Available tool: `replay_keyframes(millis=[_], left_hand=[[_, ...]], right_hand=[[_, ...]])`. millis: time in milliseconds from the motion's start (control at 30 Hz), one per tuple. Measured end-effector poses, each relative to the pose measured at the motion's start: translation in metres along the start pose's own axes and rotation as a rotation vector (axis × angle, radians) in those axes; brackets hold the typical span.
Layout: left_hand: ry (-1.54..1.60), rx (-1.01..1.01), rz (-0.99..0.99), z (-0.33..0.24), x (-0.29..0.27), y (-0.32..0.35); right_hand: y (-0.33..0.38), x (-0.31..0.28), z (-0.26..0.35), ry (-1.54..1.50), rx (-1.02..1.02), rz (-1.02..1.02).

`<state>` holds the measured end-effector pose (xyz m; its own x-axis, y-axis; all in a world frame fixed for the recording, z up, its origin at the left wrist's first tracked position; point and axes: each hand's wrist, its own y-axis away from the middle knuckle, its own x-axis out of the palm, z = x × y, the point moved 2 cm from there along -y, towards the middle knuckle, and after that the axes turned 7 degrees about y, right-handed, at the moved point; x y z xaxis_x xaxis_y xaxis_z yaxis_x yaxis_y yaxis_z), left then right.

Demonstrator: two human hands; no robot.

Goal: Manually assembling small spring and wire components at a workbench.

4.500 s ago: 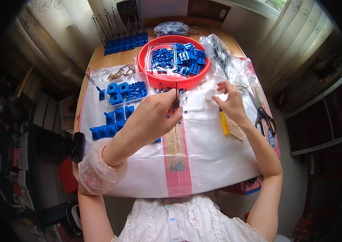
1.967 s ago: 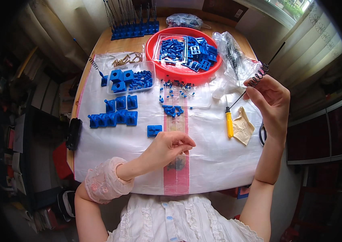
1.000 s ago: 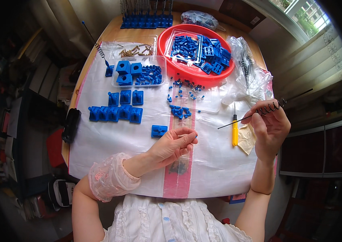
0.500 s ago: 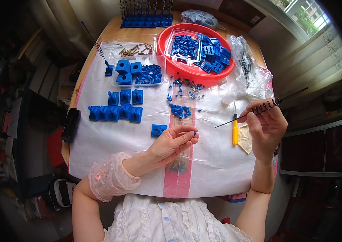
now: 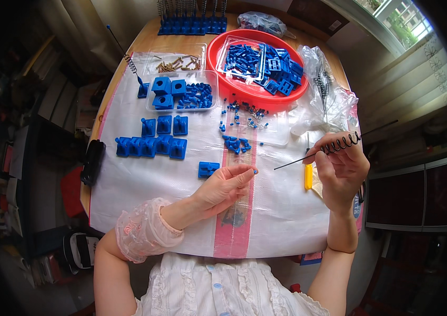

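So, left hand (image 5: 223,187): fingertips pinch a tiny blue bead (image 5: 255,170), just left of the rod tip.
Right hand (image 5: 342,168): fingers grip a black spring rod (image 5: 339,145), near the red tray (image 5: 218,52).

Wooden table (image 5: 128,45) under white plastic sheet (image 5: 281,210) with pink stripe. Window (image 5: 392,21) top right, daylight, buildings outside. Beige curtains (image 5: 418,89) at right, more behind table top left. Dark cabinet (image 5: 418,200) at right. Dim cluttered shelving (image 5: 18,131) at left; bag (image 5: 78,250) on floor below.
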<state>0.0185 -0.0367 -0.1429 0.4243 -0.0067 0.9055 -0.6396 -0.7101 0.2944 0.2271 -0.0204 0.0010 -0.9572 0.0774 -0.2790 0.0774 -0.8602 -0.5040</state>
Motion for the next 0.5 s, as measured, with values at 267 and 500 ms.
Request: replay_keyframes(millis=[267, 500], left_hand=[[-0.008, -0.007, -0.014, -0.0030, 0.0006, 0.0000], [0.019, 0.014, -0.019, -0.0029, 0.0006, 0.0010]], right_hand=[[0.0024, 0.0045, -0.0058, 0.011, -0.020, 0.037], [0.0006, 0.0008, -0.0042, 0.025, -0.017, -0.005]])
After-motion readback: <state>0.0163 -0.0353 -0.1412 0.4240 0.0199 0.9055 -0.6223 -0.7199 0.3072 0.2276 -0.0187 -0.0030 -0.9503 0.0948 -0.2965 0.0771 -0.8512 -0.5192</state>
